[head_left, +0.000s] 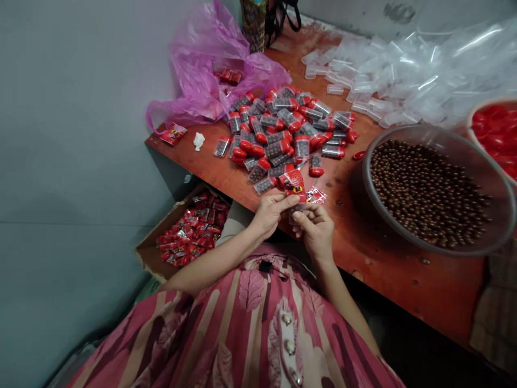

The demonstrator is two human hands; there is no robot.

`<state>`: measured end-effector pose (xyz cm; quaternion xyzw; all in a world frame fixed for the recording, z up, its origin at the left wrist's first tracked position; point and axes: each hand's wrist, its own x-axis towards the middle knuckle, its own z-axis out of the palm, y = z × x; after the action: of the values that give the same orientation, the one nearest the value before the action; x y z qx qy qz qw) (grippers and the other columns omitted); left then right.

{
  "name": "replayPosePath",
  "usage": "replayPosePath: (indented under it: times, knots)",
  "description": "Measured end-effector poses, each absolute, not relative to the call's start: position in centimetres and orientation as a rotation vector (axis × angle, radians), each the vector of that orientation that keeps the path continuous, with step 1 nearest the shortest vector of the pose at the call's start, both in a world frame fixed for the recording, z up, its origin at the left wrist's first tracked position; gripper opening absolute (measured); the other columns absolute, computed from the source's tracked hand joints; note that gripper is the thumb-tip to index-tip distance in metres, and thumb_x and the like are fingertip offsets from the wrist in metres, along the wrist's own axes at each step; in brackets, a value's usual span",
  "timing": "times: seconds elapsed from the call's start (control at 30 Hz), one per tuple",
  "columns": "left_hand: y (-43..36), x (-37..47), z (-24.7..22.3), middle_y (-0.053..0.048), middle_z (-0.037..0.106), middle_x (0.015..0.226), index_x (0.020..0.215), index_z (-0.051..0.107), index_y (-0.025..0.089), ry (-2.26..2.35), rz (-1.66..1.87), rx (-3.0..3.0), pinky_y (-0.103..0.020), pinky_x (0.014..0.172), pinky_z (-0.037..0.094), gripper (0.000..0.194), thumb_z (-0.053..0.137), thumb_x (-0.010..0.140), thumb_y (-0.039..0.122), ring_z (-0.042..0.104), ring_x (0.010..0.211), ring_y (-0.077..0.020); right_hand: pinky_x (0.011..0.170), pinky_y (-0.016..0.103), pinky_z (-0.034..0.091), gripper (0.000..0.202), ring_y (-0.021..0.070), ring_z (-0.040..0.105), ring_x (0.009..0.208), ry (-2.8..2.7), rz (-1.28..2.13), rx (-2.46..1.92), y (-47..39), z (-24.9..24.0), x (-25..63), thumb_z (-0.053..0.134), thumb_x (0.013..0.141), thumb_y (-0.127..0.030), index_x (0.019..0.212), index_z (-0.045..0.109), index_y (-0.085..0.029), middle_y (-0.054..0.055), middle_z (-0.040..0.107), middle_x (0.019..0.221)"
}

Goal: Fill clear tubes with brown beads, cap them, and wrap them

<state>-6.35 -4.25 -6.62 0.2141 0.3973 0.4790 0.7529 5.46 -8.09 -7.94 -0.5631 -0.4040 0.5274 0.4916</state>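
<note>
At the table's near edge, my left hand (271,214) pinches a small red printed wrapper (294,182) between thumb and fingers. My right hand (317,229) is closed on a small clear container (297,213) at the wrapper's lower end; my fingers partly cover it, and how far it sits inside the wrapper is hard to see. Just beyond my hands lies a heap of clear containers with red caps (278,140), filled with dark balls. Another shiny red-and-white wrapper (316,195) lies on the table beside my right fingers.
A bowl of brown balls (428,194) stands on the right, with a tub of red caps (496,134) behind it. Empty clear tubes (371,89) are piled at the back. A pink plastic bag (205,70) sits back left; below is a cardboard box (151,245) of red-wrapped packs.
</note>
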Motion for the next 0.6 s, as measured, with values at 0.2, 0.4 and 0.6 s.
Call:
replayPosePath:
  times: [0.2, 0.4, 0.6]
  knots:
    - [-4.1, -6.3, -6.6, -0.001, 0.067, 0.065, 0.066, 0.068, 0.011, 0.872, 1.055, 0.395, -0.020, 0.057, 0.046, 0.028, 0.081, 0.057, 0.033, 0.060, 0.057, -0.0080, 0.056, 0.023, 0.049, 0.027, 0.0106, 0.057, 0.061, -1.205, 0.908, -1.450, -8.4, -9.0, 5.8, 0.074, 0.070, -0.032, 0.090, 0.061, -0.020, -0.002, 0.064, 0.075]
    - [-4.4, -6.5, -6.4, -0.004, 0.065, 0.060, 0.070, 0.068, 0.008, 0.770, 0.879, 0.465, -0.027, 0.051, 0.048, 0.034, 0.081, 0.057, 0.037, 0.060, 0.049, -0.0138, 0.031, 0.017, 0.033, 0.029, 0.0061, 0.045, 0.035, -0.916, 1.340, -1.228, -8.0, -8.4, 6.4, 0.074, 0.069, -0.037, 0.084, 0.056, -0.019, -0.008, 0.056, 0.053]
    - [-4.3, -6.6, -6.6, -0.001, 0.066, 0.063, 0.069, 0.068, 0.009, 0.911, 0.964, 0.471, -0.021, 0.053, 0.046, 0.030, 0.083, 0.054, 0.031, 0.058, 0.053, -0.0086, 0.036, 0.016, 0.042, 0.035, 0.0063, 0.053, 0.043, -0.919, 1.144, -1.349, -8.3, -8.2, 5.3, 0.077, 0.066, -0.031, 0.089, 0.053, -0.021, -0.007, 0.061, 0.064]
